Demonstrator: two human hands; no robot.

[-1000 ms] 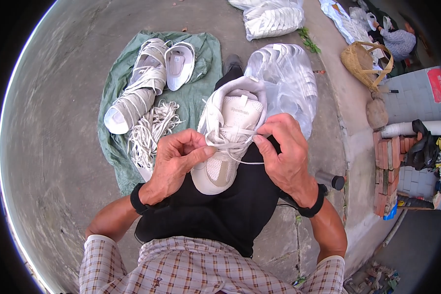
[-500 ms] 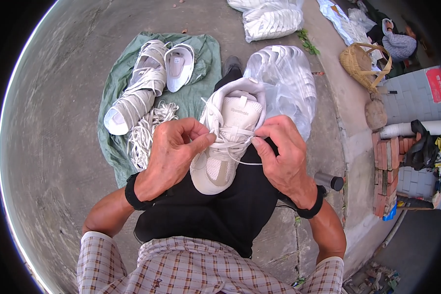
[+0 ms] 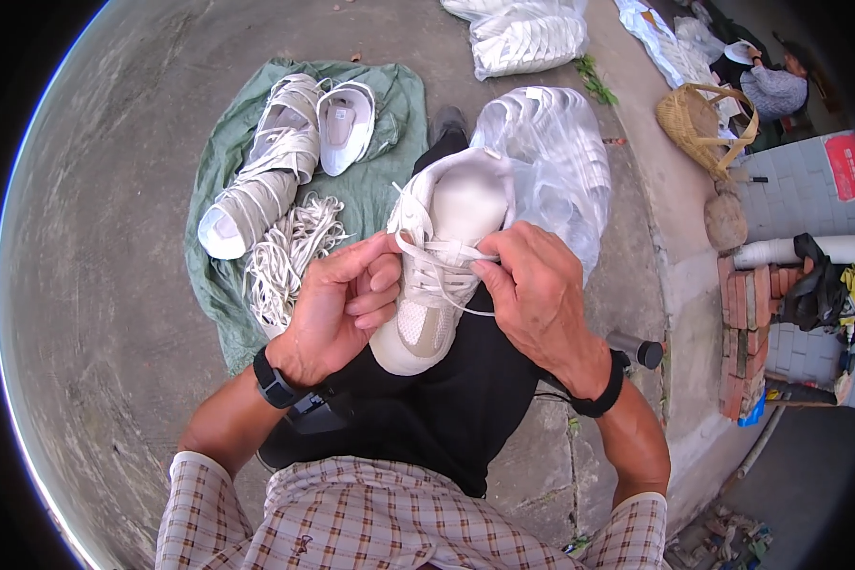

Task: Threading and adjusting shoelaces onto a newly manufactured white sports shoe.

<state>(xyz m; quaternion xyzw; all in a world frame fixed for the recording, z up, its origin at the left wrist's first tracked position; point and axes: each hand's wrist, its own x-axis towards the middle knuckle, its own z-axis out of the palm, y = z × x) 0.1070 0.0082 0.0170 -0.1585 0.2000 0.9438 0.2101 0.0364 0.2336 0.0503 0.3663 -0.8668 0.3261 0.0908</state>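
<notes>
A cream sneaker (image 3: 426,328) rests on my black-clad legs, its toe toward me. White shoelace (image 3: 439,255) crosses its front, with a loose strand hanging at the right. My right hand (image 3: 534,299) pinches the lace beside the right eyelets, thumb against forefinger. At the sneaker's left edge, my left hand (image 3: 337,302) is turned palm inward, fingers curled, its fingertips closed on the lace. A smooth pale surface shows inside the shoe opening.
On a green sheet (image 3: 389,123) at left lie a row of nested shoe uppers (image 3: 256,190), a single upper (image 3: 346,128) and a heap of white laces (image 3: 290,256). Bagged uppers (image 3: 551,142), a wicker basket (image 3: 698,128), bricks (image 3: 746,332), a dark flask (image 3: 636,348) and another person (image 3: 774,90) are rightward.
My left hand has rolled from palm down to palm inward and its fingertips have risen slightly. The lace is drawn higher across the shoe; the tongue's outer face no longer shows.
</notes>
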